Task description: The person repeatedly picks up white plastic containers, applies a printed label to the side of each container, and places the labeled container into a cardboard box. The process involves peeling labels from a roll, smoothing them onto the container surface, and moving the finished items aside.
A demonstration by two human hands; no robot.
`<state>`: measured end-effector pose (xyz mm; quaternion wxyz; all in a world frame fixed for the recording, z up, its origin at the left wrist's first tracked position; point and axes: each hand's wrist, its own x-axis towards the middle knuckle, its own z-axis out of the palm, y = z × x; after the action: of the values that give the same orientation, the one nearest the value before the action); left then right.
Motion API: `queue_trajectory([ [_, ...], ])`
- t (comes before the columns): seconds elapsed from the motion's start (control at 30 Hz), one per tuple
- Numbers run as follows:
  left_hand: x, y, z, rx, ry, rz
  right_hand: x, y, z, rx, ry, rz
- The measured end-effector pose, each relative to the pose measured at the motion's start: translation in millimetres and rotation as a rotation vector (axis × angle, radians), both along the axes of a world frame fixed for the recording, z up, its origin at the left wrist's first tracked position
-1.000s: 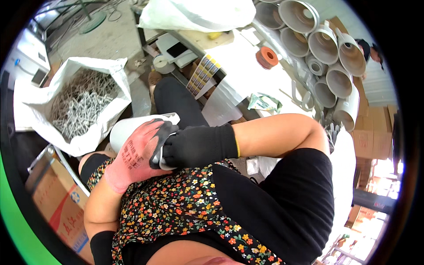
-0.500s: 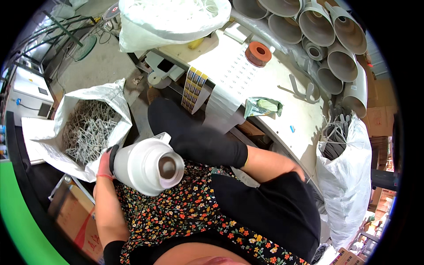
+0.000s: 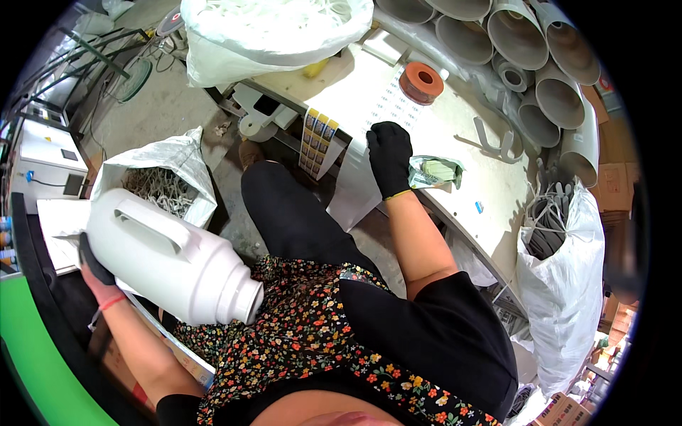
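My left hand, in a pink and black glove, supports the base end of a white plastic thermos jug. The jug lies tilted over my lap, its handle on top and its stepped neck toward the lower right. In a black glove, my right hand is over the near edge of the table, its fingers curled down and mostly hidden. Beside it, a sheet of small printed labels lies on the table, and white backing paper hangs off the edge. A green and white packet sits right of that hand.
An orange tape roll and a grey curved handle piece rest on the table. Pale hollow cylinders are stacked behind. White sacks of parts stand at the left, far side and right.
The jug has swung left and turned, so its handle now shows and its mouth faces lower right. My right hand has moved from a blur over my lap up to the table edge.
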<state>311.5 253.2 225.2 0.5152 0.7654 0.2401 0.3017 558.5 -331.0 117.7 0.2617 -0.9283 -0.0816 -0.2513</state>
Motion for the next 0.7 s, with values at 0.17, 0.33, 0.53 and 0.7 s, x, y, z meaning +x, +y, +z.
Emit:
queue_trajectory([
  [0.17, 12.6, -14.0, 36.3, -0.06, 0.021, -0.211, 5.0, -0.1, -3.0, -0.068, -0.052, 0.033],
  [0.33, 15.1, -44.4, 10.8, -0.404, -0.153, -0.073, -24.3, 36.7, 35.9, 0.087, -0.002, 0.27],
  [0.53, 20.6, -83.8, 49.5, -0.336, -0.253, -0.25, -72.9, 184.6, 164.8, 0.704, 0.661, 1.166],
  [0.7, 7.9, -103.7, 63.6, -0.351, -0.342, -0.22, -74.2, 248.8, 178.2, 0.644, 0.836, 1.452],
])
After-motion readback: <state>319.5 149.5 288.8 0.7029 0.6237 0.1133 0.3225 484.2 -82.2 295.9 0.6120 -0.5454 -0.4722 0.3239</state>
